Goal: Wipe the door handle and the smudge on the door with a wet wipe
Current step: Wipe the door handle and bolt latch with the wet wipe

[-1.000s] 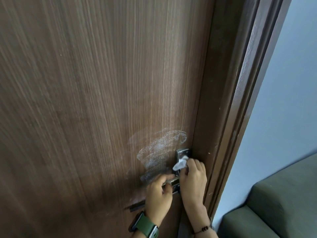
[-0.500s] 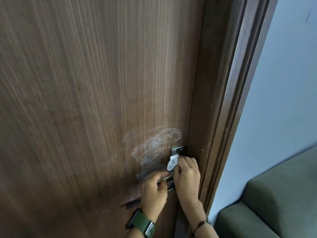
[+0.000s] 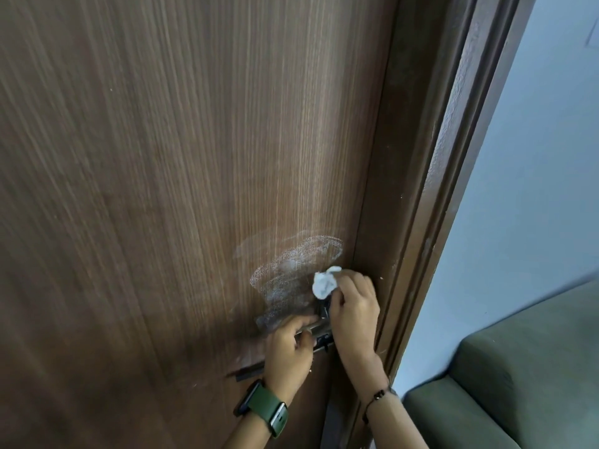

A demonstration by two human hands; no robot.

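Note:
A dark brown wooden door (image 3: 162, 189) fills most of the view. A whitish, chalky smudge (image 3: 291, 270) spreads on it just above the metal door handle (image 3: 319, 325). My left hand (image 3: 288, 354), with a green watch on the wrist, grips the handle lever from below. My right hand (image 3: 353, 315) holds a crumpled white wet wipe (image 3: 324, 283) against the top of the handle plate, at the smudge's right edge. The plate is mostly hidden behind the wipe and my fingers.
The brown door frame (image 3: 437, 222) runs along the right of the door. Beyond it is a pale blue wall (image 3: 534, 189) and a dark green sofa (image 3: 518, 384) at the lower right.
My right hand has slid the wipe up over the top of the handle plate, covering it. My left hand keeps its grip on the lever.

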